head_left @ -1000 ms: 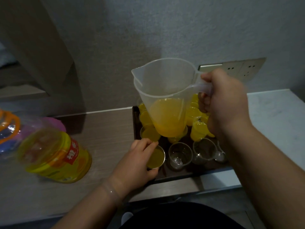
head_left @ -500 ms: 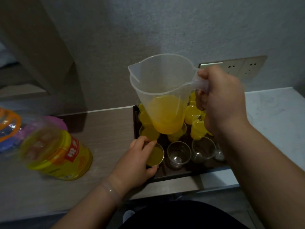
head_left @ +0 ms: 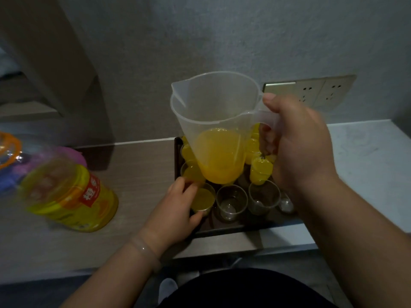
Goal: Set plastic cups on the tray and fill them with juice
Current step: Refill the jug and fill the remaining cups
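Note:
My right hand (head_left: 295, 141) grips the handle of a clear plastic jug (head_left: 213, 112), held above the dark tray (head_left: 233, 228) with orange juice (head_left: 219, 156) in its lower part. My left hand (head_left: 175, 210) holds a filled cup (head_left: 202, 200) at the tray's front left corner. Beside it in the front row stand two empty clear cups (head_left: 231, 202) (head_left: 263, 197) and a third, partly hidden one (head_left: 285, 203). Several cups filled with juice (head_left: 260, 172) stand in the rows behind, partly hidden by the jug.
A large juice bottle with a yellow label (head_left: 66, 192) lies on the wooden counter (head_left: 138, 165) at the left, next to a purple lid (head_left: 71, 153). A wall socket panel (head_left: 311, 90) sits behind the jug. White counter (head_left: 367, 163) extends to the right.
The jug has risen a little and shifted slightly left above the tray. My left hand stays on the front left cup.

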A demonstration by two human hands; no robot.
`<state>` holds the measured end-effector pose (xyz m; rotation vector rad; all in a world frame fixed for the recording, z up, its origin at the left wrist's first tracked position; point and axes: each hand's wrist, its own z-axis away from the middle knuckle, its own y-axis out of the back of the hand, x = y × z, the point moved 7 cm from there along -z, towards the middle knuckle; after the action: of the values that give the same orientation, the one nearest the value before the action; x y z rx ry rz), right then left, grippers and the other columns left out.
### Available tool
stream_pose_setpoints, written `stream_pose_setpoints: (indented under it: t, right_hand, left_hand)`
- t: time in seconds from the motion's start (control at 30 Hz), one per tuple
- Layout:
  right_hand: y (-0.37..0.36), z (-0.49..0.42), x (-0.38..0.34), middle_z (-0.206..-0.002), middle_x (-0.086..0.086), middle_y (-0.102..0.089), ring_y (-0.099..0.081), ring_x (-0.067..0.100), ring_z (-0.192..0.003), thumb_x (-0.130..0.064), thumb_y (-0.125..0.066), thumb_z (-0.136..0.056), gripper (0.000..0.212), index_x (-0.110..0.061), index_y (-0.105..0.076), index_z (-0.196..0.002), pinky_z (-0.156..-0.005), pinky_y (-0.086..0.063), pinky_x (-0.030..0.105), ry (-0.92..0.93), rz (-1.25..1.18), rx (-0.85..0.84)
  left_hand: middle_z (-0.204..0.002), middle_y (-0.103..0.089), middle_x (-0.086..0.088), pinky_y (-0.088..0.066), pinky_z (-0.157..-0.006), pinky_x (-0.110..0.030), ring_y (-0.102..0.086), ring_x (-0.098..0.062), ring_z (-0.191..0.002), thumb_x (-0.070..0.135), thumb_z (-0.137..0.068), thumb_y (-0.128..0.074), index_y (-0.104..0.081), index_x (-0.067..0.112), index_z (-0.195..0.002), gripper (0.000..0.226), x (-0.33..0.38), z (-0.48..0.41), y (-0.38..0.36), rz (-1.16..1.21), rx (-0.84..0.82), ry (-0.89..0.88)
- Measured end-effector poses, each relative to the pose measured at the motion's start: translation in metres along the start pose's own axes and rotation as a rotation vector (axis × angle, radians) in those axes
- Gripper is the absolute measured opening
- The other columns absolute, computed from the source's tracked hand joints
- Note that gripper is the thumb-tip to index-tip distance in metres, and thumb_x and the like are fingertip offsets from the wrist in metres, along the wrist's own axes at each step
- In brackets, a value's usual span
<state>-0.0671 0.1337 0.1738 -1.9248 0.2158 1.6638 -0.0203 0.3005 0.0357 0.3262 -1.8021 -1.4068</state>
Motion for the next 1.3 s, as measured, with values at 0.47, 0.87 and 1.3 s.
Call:
stream_pose_setpoints:
  t: [0.47,0.87,1.3]
  right_hand:
    - [0.017,0.033,-0.008,-0.048,-0.007,-0.041,-0.038,0.009,-0.045,-0.023,-0.056,-0.085,0.032,-0.026,-0.050,-0.053,-0.045,-0.034,0.021,0.092,0.175,-0.047]
    - [0.005,0.078,-0.010,-0.049,-0.005,-0.046,-0.045,0.009,-0.048,-0.049,-0.057,-0.070,0.031,-0.023,-0.051,-0.053,-0.047,-0.040,0.026,0.100,0.403,0.085]
    - [0.015,0.127,0.006,-0.049,0.004,-0.052,-0.051,0.012,-0.046,-0.051,-0.054,-0.078,0.041,-0.014,-0.058,-0.062,-0.053,-0.045,0.038,-0.059,0.589,0.257]
  left_hand:
    - [-0.142,-0.033,0.004,-0.028,-0.101,-0.017,-0.032,-0.011,-0.129,0.045,-0.084,-0.062,-0.033,0.019,-0.145,0.072,-0.011,0.010,0.009,-0.020,0.022,0.066]
    - [-0.129,-0.049,0.013,-0.036,-0.103,-0.013,-0.043,0.008,-0.124,0.010,-0.093,-0.045,-0.047,0.018,-0.133,0.041,0.037,0.046,0.091,0.448,0.615,-0.072]
    - [-0.130,-0.052,0.027,-0.039,-0.094,-0.004,-0.046,0.016,-0.117,0.012,-0.098,-0.046,-0.046,0.032,-0.139,0.046,0.035,0.083,0.064,1.003,0.201,0.353]
